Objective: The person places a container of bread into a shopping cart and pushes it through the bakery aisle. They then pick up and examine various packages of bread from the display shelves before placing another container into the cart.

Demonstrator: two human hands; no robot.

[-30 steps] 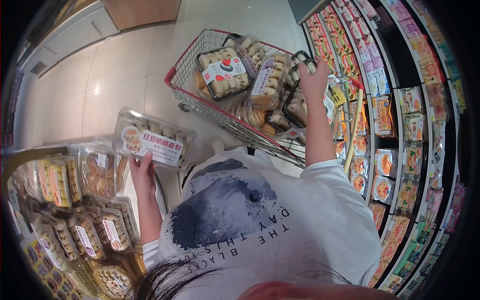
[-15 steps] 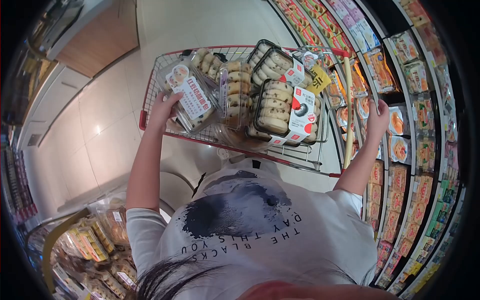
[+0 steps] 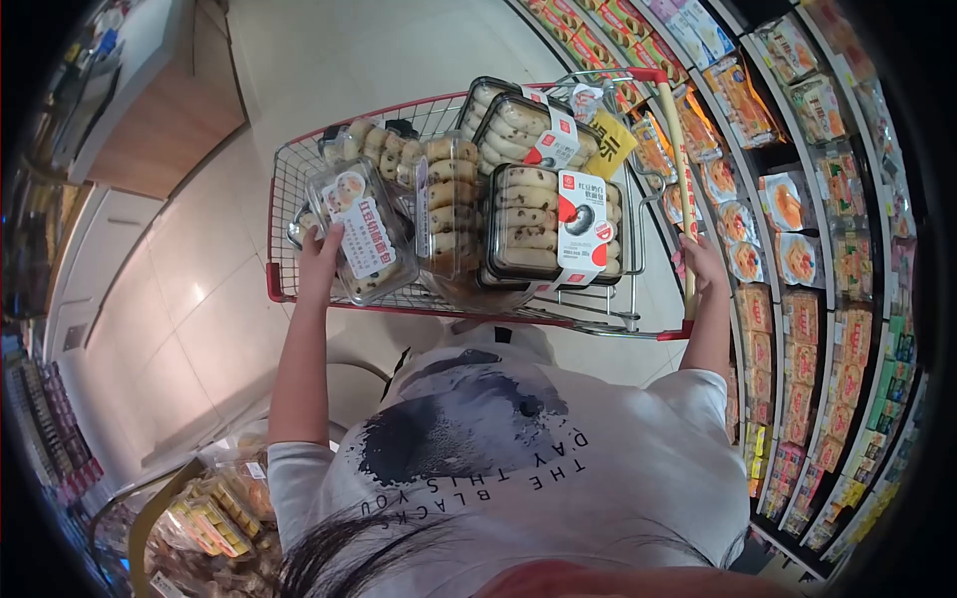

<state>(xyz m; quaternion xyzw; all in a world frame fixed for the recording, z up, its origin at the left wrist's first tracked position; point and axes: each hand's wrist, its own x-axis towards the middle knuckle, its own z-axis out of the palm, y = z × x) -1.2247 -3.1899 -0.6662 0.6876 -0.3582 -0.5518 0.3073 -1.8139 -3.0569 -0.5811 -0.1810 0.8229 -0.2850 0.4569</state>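
Note:
A wire shopping cart with a red rim (image 3: 399, 100) holds several clear packs of bread. At its left end, my left hand (image 3: 319, 261) grips the lower left edge of a clear bread pack (image 3: 361, 237) with a white and purple label. My right hand (image 3: 704, 264) is closed on the pale cart handle (image 3: 678, 169), near its lower end. Between my hands are an upright pack of buns (image 3: 449, 204) and a black-tray bun pack (image 3: 525, 221) with a red and white sleeve. Another black-tray pack (image 3: 518, 125) lies behind it, beside a yellow tag (image 3: 610, 145).
Shelves of packaged food (image 3: 797, 369) curve along the right side. A wooden counter (image 3: 199, 100) stands at the upper left. At the lower left is a display of packed baked goods (image 3: 214, 518). Tiled floor (image 3: 199, 269) shows left of the cart.
My right hand has moved left and down from beside the shelves onto the cart handle. My left hand and its bread pack sit slightly lower. The cart appears farther left in view.

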